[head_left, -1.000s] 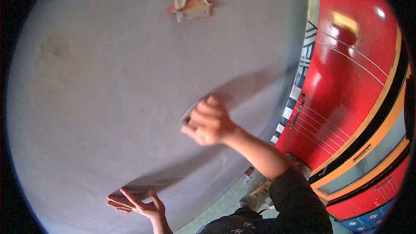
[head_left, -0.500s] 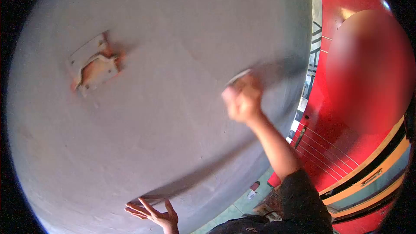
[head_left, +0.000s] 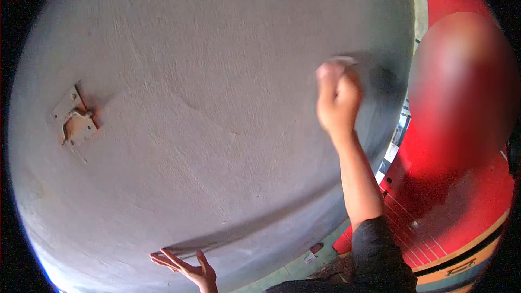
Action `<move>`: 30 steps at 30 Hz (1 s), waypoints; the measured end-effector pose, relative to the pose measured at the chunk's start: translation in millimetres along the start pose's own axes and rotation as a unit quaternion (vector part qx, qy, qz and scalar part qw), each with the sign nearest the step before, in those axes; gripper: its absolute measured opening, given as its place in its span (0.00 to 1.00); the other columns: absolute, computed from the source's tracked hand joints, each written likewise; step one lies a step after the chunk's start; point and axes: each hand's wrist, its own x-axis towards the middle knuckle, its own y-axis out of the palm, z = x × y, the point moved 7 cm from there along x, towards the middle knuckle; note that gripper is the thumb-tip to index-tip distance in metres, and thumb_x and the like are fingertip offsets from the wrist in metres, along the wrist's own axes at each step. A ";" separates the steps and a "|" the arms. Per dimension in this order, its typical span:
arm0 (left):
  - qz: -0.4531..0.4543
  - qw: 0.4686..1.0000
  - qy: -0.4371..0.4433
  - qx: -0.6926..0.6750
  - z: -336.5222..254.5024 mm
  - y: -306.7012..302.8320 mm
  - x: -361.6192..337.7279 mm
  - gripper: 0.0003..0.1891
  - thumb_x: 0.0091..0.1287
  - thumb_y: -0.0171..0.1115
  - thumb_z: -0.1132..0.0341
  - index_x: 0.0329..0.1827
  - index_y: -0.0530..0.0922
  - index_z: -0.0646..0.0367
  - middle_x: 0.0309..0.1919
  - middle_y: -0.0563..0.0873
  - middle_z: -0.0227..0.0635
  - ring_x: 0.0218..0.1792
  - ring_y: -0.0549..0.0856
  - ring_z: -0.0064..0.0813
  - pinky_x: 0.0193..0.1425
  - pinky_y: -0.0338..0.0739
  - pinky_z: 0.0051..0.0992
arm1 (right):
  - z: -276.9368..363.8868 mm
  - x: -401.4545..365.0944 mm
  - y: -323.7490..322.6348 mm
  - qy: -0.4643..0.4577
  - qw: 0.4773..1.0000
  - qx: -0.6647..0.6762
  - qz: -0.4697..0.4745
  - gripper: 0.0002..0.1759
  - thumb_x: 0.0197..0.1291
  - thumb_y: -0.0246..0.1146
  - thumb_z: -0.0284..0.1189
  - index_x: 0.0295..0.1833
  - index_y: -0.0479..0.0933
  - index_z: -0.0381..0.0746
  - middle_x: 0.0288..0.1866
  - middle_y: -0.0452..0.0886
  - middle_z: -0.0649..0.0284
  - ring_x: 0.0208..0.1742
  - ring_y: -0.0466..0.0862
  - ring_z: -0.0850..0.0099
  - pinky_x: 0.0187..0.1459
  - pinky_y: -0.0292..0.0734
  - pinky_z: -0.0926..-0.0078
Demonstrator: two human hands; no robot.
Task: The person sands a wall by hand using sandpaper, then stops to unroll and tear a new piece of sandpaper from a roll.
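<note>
One thin flat tool [head_left: 347, 60] showed in the head view, nr the R edge of the grey wall [head_left: 179, 38], w/ the R hand [head_left: 340, 100] closed round it; blur hid its exact shape. Vs a sec earlier, hand + tool had shifted twd that edge, so prob. the work had moved on to that strip. The L hand [head_left: 198, 272], fingers spread, nothing visible in it, was by the wall's lower edge; couldn't tell if it touched. A metal bracket [head_left: 75, 115] was fixed nr the L edge.

Right hand [head_left: 341, 100] a blur, upper right, hiding most of its tool [head_left: 345, 60]; left arm [head_left: 208, 288] cut off, bottom edge; red cabinet [head_left: 420, 165] smudged, right!
</note>
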 end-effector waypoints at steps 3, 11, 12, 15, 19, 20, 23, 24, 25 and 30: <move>0.008 1.000 -0.005 -0.001 -2.8 -3.0 -1.5 0.51 0.71 0.57 0.33 0.88 0.43 0.45 0.86 0.36 0.51 0.84 0.34 0.61 0.78 0.36 0.75 | 49.9 -8.0 22.2 -0.125 0.986 -0.027 0.103 0.20 0.65 0.68 0.33 0.20 0.72 0.44 0.21 0.73 0.64 0.27 0.74 0.68 0.32 0.67 0.62; 0.013 1.000 -0.022 -0.002 2.4 -7.3 2.7 0.53 0.69 0.59 0.33 0.88 0.43 0.47 0.86 0.37 0.53 0.84 0.35 0.62 0.78 0.38 0.73 | 69.2 51.7 32.5 -0.194 0.978 -0.008 0.072 0.22 0.66 0.67 0.33 0.19 0.71 0.45 0.18 0.73 0.62 0.23 0.74 0.63 0.31 0.67 0.59; 0.012 1.000 -0.020 -0.006 1.3 -10.0 1.9 0.53 0.69 0.60 0.33 0.88 0.43 0.47 0.86 0.37 0.53 0.84 0.35 0.62 0.78 0.38 0.73 | 59.2 68.2 29.3 -0.095 0.994 -0.007 0.056 0.23 0.66 0.67 0.32 0.18 0.68 0.44 0.20 0.74 0.62 0.23 0.73 0.61 0.31 0.66 0.57; 0.009 1.000 -0.023 -0.009 -2.0 -14.2 5.4 0.52 0.70 0.60 0.34 0.88 0.44 0.48 0.86 0.38 0.55 0.84 0.36 0.62 0.79 0.38 0.71 | 135.9 2.7 54.3 -0.381 0.916 0.040 0.122 0.18 0.62 0.65 0.30 0.20 0.69 0.47 0.22 0.72 0.68 0.27 0.74 0.67 0.30 0.66 0.60; 0.034 0.999 -0.027 0.000 -0.4 -21.4 7.0 0.51 0.70 0.61 0.36 0.88 0.45 0.48 0.86 0.38 0.55 0.84 0.37 0.63 0.79 0.37 0.70 | 177.4 -85.9 67.9 -0.538 0.801 0.077 0.250 0.18 0.55 0.67 0.34 0.20 0.66 0.50 0.21 0.67 0.70 0.26 0.72 0.69 0.30 0.65 0.65; 0.041 0.999 -0.020 0.011 4.2 -21.9 5.0 0.51 0.70 0.61 0.36 0.88 0.45 0.48 0.86 0.38 0.55 0.84 0.37 0.63 0.79 0.37 0.70 | 174.6 -72.3 68.7 -0.540 0.801 0.074 0.249 0.19 0.55 0.68 0.34 0.19 0.65 0.50 0.21 0.67 0.69 0.26 0.72 0.69 0.30 0.65 0.65; 0.072 0.997 -0.012 0.023 14.2 -27.7 6.4 0.51 0.70 0.61 0.35 0.88 0.46 0.46 0.85 0.40 0.55 0.84 0.38 0.62 0.80 0.37 0.70 | 142.8 48.9 61.5 -0.379 0.916 0.012 0.128 0.23 0.64 0.67 0.30 0.18 0.65 0.46 0.22 0.72 0.64 0.25 0.74 0.63 0.30 0.66 0.61; 0.088 0.996 -0.009 0.023 16.1 -30.7 6.6 0.51 0.69 0.60 0.34 0.88 0.46 0.46 0.85 0.40 0.55 0.84 0.38 0.62 0.80 0.37 0.71 | 124.7 72.1 57.6 -0.276 0.958 0.000 0.082 0.25 0.66 0.66 0.30 0.18 0.64 0.45 0.22 0.74 0.62 0.25 0.75 0.60 0.31 0.66 0.59; 0.076 0.997 0.004 0.028 21.0 -33.0 6.6 0.50 0.70 0.60 0.34 0.87 0.47 0.45 0.85 0.41 0.55 0.84 0.38 0.61 0.80 0.36 0.71 | 126.7 68.9 58.7 -0.268 0.961 0.001 0.073 0.25 0.67 0.66 0.31 0.17 0.65 0.45 0.20 0.72 0.60 0.24 0.73 0.58 0.30 0.65 0.56; 0.045 0.998 -0.037 0.034 44.7 -22.2 1.3 0.48 0.71 0.59 0.36 0.87 0.47 0.45 0.86 0.42 0.52 0.85 0.38 0.59 0.80 0.38 0.70 | 164.5 -71.4 73.4 -0.392 0.895 0.047 0.206 0.24 0.60 0.70 0.33 0.18 0.64 0.47 0.21 0.69 0.65 0.24 0.71 0.62 0.30 0.60 0.58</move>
